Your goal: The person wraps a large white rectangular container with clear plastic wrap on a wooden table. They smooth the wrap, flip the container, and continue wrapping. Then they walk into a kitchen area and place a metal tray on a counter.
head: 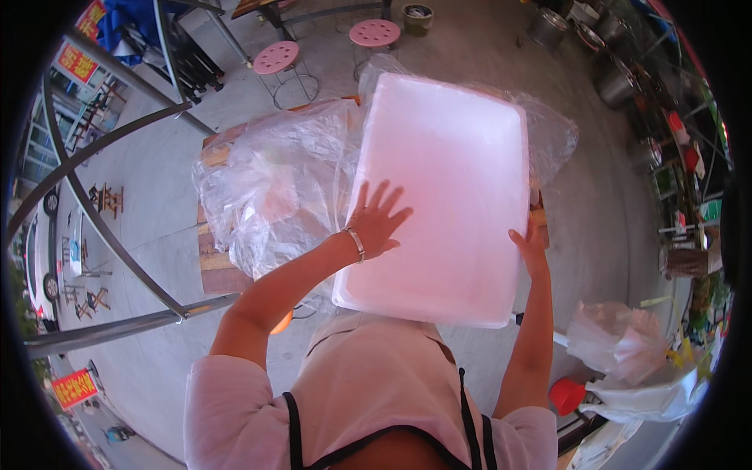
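A large white rectangular tray or box, apparently foam [452, 176], lies over a wooden table [220, 264] in front of me, with clear plastic film under and around its far end. My left hand [376, 220], a silver bracelet at its wrist, is spread with fingers apart over the left part of the tray. My right hand [530, 244] is at the tray's right edge, thumb on the rim and the fingers mostly hidden behind it. Crumpled clear plastic sheeting [276, 182] covers the table to the left of the tray.
Pink round stools [375, 33] and a bucket [418, 20] stand beyond the table. Curved metal poles [111, 229] cross the left side. Steel pots [617, 85] line the far right. Plastic bags [617, 341] and a red container [567, 396] are at the lower right.
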The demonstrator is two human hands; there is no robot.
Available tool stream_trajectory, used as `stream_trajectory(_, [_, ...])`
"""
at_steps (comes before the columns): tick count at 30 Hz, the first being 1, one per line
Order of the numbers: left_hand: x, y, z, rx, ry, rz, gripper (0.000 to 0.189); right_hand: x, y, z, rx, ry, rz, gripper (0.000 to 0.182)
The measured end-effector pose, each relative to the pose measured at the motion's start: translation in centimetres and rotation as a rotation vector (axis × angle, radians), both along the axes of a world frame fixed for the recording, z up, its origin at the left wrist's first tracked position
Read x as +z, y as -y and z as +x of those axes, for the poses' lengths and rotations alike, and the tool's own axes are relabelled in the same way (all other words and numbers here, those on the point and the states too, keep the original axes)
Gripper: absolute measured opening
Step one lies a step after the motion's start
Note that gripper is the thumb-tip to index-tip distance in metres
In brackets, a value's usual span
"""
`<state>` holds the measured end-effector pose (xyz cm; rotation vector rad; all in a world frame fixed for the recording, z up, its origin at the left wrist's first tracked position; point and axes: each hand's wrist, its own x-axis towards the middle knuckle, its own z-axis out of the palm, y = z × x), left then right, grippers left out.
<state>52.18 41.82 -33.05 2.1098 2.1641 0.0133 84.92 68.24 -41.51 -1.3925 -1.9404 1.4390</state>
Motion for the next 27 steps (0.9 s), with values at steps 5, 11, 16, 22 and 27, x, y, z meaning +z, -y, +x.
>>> stream_trajectory(5, [-0.8,5.2,-2.0,0.432,0.329,0.197,0.09,2.3,-1.9,-2.6,0.031,0.047,0.469,0.091])
stream_trajectory(11, [-7.0,7.0,-2.7,0.643,0.653,0.26,0.081,2.0,-6.6,-7.4,0.033,0.006,0.466,0.084])
stream_trajectory(16, [-6.6,7.2,-3.8,0.64,1.564,0.188,0.067,-2.4,-8.9,-7.9,0.028,-0.055,0.12,0.072])
stream_trajectory(22, [-6.5,7.8,-5.3,0.751,0.985,0.079,0.063,-4.9,-10.0,-7.3,0.035,-0.06,0.166,0.073])
stream_trajectory(27, [-1.4,11.7,-8.4,0.944,0.017,0.645,0.096,-4.5,-10.3,-6.8,-0.009,-0.152,0.245,0.073])
